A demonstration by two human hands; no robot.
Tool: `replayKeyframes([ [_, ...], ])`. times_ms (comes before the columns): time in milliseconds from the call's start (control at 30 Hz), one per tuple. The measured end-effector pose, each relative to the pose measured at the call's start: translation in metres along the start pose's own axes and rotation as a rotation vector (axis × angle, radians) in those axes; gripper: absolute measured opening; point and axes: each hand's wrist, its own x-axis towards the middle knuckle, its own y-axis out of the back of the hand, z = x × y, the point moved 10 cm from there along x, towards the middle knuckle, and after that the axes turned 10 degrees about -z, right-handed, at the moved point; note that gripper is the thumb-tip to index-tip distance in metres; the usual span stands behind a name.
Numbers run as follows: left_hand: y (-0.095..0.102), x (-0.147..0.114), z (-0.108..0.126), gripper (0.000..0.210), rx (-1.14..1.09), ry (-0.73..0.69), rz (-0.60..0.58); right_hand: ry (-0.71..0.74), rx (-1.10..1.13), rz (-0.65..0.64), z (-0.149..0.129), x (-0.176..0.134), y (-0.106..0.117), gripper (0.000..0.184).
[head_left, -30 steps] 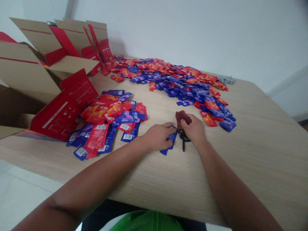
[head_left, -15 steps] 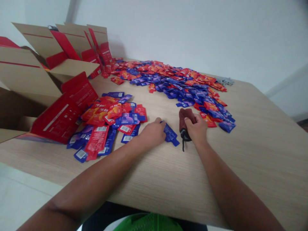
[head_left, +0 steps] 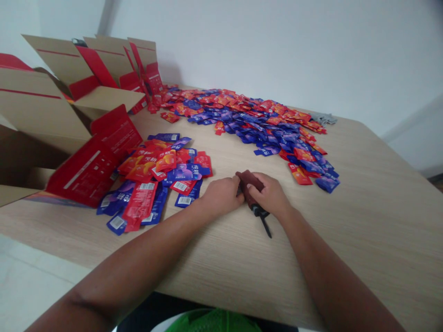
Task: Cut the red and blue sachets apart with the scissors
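Observation:
A maroon cloth item point(head_left: 246, 181) with a black end and a dark strap hangs between my hands, just over the table; its exact kind I cannot make out. My right hand point(head_left: 269, 192) is closed around its body, thumb on top. My left hand point(head_left: 223, 196) is closed at its upper left edge, fingertips against or just behind it. What those fingers pinch is hidden. To the left of my left hand lies a loose pile of red sachets point(head_left: 139, 203) and blue sachets point(head_left: 185, 172), several with barcodes showing.
Open cardboard boxes with red printed flaps point(head_left: 81, 173) stand along the left side of the table point(head_left: 221, 258). A long heap of red and blue sachets point(head_left: 249, 117) stretches along the back by the wall. A grey crumpled item point(head_left: 323, 118) lies at its right end.
My right hand has brought the maroon item left and toward me, up against my left hand. The blue sachet that was under my left fingers is now out of sight.

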Motion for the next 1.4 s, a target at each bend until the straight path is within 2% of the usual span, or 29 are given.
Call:
replayKeyframes([
  [133, 0.001, 0.000, -0.001, 0.038, 0.010, 0.008, -0.004, -0.060, -0.060, -0.006, 0.007, 0.003, 0.000, 0.025],
  [433, 0.002, -0.001, -0.001, 0.037, 0.086, 0.066, -0.019, -0.260, -0.144, 0.122, 0.038, -0.002, 0.016, 0.028],
  [533, 0.002, -0.002, -0.001, 0.037, 0.084, 0.063, -0.015, -0.199, -0.146, 0.126, 0.032, -0.001, 0.016, 0.029],
  [700, 0.003, -0.002, 0.000, 0.037, 0.045, 0.034, 0.002, 0.007, -0.089, 0.060, 0.009, 0.001, 0.005, 0.035],
  [833, 0.007, -0.002, 0.001, 0.035, 0.026, 0.015, 0.043, 0.044, -0.073, 0.012, 0.002, 0.001, -0.001, 0.033],
  [1067, 0.008, 0.000, 0.004, 0.031, 0.025, -0.012, 0.046, -0.049, -0.096, 0.033, 0.012, 0.003, 0.003, 0.031],
  [1267, 0.009, -0.001, 0.001, 0.034, 0.025, 0.046, 0.011, -0.237, -0.159, 0.133, 0.037, -0.001, 0.017, 0.028],
  [1400, 0.008, -0.001, 0.001, 0.034, 0.024, 0.060, -0.006, -0.251, -0.205, 0.141, 0.040, -0.002, 0.019, 0.029],
])
